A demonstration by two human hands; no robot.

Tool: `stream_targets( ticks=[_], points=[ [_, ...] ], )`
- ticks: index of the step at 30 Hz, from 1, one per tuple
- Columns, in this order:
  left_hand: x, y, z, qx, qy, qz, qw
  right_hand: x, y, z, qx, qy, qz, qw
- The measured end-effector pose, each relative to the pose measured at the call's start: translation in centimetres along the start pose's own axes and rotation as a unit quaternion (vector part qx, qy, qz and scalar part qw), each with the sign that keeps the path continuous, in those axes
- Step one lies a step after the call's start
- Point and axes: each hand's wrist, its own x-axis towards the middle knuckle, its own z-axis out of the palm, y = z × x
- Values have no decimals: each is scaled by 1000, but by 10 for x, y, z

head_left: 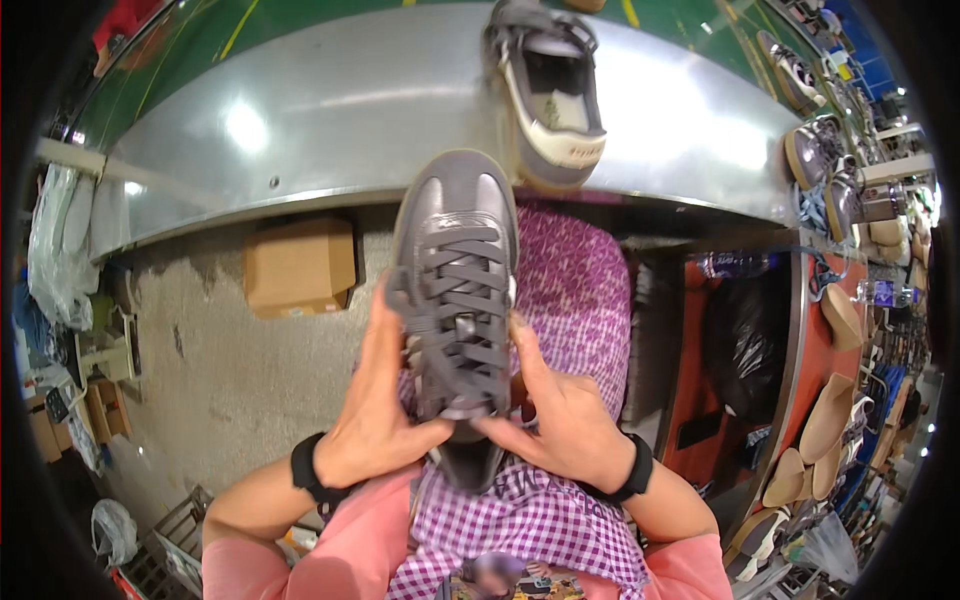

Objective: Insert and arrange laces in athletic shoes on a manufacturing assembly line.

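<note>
A grey lace-up sneaker (pixel 465 270) is held over my lap, its toe pointing away from me and its heel opening toward me. My left hand (pixel 375 400) grips its left side, with the thumb at the tongue. Along the right side my right hand (pixel 565 415) grips it too, its thumb also near the tongue top. Dark grey laces run crossed up the front, and a loose part hangs at the left. A second sneaker (pixel 555 110), grey with a cream heel, rests on the metal bench edge ahead, its heel facing me.
The metal bench (pixel 350 110) borders a green belt (pixel 180 60) with yellow lines. A cardboard box (pixel 300 268) lies on the floor below. At the right, a red-topped stand (pixel 690 400) has a black plastic bag (pixel 750 340), insoles (pixel 825 430) and a bottle (pixel 885 293). More sneakers (pixel 815 150) stand beyond.
</note>
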Motion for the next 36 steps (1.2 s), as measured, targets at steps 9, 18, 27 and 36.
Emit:
stream_targets(
  ticks=[9, 18, 27, 36],
  points=[
    [138, -17, -95, -92, 138, 27, 986, 148, 95, -107, -121, 217, 13, 969],
    [85, 26, -20, 193, 122, 90, 969, 97, 53, -24, -36, 225, 52, 972],
    [1, -2, 15, 138, -101, -38, 985, -14, 3, 29, 80, 28, 126, 988],
    [-9, 15, -3, 281, 88, 179, 939, -11, 9, 30, 6, 29, 83, 996]
  ],
)
